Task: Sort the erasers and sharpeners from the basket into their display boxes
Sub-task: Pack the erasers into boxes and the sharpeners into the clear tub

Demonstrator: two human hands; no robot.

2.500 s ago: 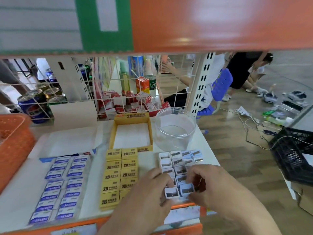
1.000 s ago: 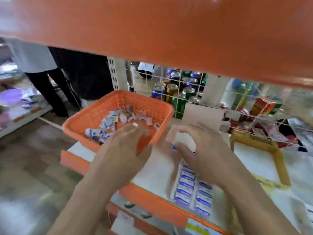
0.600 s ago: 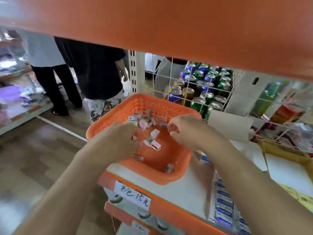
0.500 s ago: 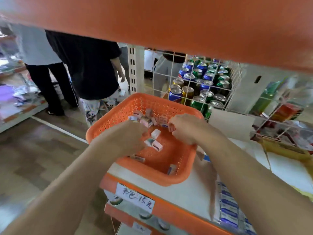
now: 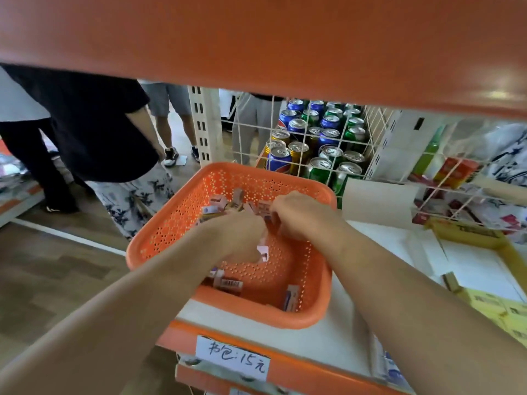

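Observation:
The orange basket [image 5: 310, 315] stands on the white shelf's left end. Several small erasers and sharpeners [image 5: 219, 202] lie piled at its far side. A barcoded piece [image 5: 231, 284] and a blue-white eraser [image 5: 292, 297] lie near its front wall. My left hand [image 5: 236, 238] is inside the basket with fingers curled down over a pink sharpener [image 5: 263, 252]; its fingertips are hidden. My right hand [image 5: 299, 215] is curled into the pile just beside it, fingertips hidden too. The yellow display box [image 5: 470, 239] and rows of yellow erasers [image 5: 507, 309] sit at the right.
An orange shelf [image 5: 256, 38] hangs low overhead. Drink cans [image 5: 313, 143] stand behind a white wire grid at the back. People stand in the aisle on the left [image 5: 85, 132]. Blue-white erasers [image 5: 390, 369] lie at the shelf's front right, behind my right forearm.
I turned from the sharpener rows left to the basket. Both hands reached into it and have since drawn closer together, the left one moving right over the pink sharpener.

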